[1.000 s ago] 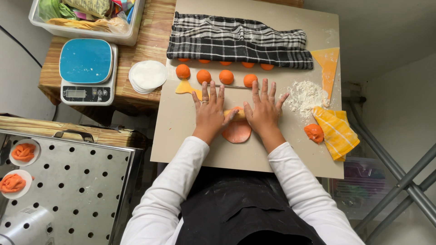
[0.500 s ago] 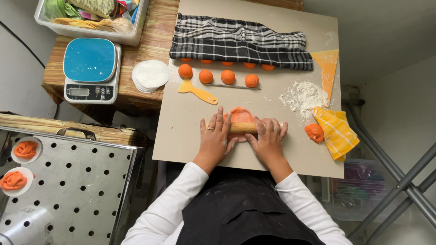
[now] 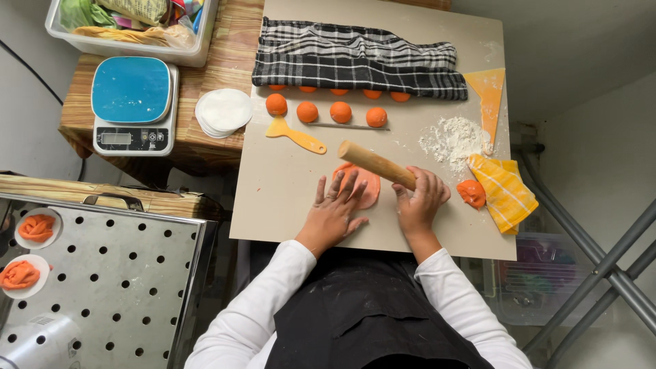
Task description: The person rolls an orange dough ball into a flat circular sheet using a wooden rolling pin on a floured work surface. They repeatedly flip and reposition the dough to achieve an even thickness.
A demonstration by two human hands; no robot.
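- A flat, round sheet of orange dough (image 3: 365,186) is seen at the middle of the frame, lying on a beige rectangular work board (image 3: 287,198).
- The left hand (image 3: 335,212) is laid flat with fingers spread and released, its fingertips resting on the near edge of the dough.
- A plain wooden rolling pin (image 3: 376,164) is grasped at its right end by the right hand (image 3: 420,201), fingers curled around it; the pin lies slanted, its free end pointing to the upper left above the dough.
- Four orange dough balls (image 3: 326,109) are lined up in the upper middle, with more half hidden under a black-and-white checked cloth (image 3: 355,58) above them.
- An orange plastic scraper (image 3: 295,134) is found just left of the dough, below the balls.
- A heap of white flour (image 3: 451,140) is spread at the right of the board, beside a yellow striped cloth (image 3: 504,191) and a small orange lump (image 3: 471,193).
- At the upper left, a blue-topped kitchen scale (image 3: 131,102) and a stack of white paper rounds (image 3: 223,111) are set on a wooden side table (image 3: 225,61).
- A perforated steel tray (image 3: 102,273) is seen at the lower left, holding shaped orange pieces on paper rounds.
- Grey floor and metal frame legs (image 3: 601,273) are visible at the right.
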